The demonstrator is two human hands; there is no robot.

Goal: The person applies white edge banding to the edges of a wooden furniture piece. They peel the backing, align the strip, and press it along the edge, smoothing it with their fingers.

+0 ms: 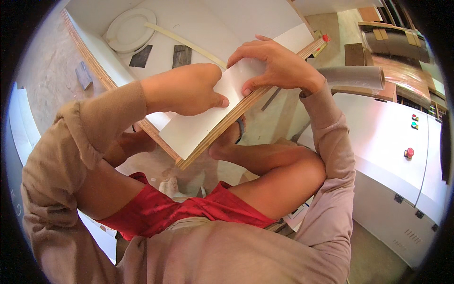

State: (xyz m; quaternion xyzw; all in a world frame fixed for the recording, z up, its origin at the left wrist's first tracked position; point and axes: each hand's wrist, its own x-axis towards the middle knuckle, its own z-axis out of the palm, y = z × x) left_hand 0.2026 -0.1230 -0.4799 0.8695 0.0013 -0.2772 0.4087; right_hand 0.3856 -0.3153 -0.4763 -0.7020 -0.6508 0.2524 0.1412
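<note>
In front of my knees stands a large open white box (208, 28) with bare plywood edges, one corner pointing toward me. My left hand (187, 90) is closed over the white inner face of the right side board (189, 135), its thumb tip against that face. What its curled fingers hold, if anything, is hidden. Farther along the same board, my right hand (272, 64) is open, fingers and thumb spread across its width. The right thumb lies close to the layered plywood edge (222, 125).
Inside the box lie a round white disc (130, 31), a pale strip (184, 42) and two dark rectangular pieces (182, 56). At right stand a white machine cabinet (378, 137) with coloured buttons and a grey roll (354, 77). A blue-grey block (84, 75) lies on the left floor.
</note>
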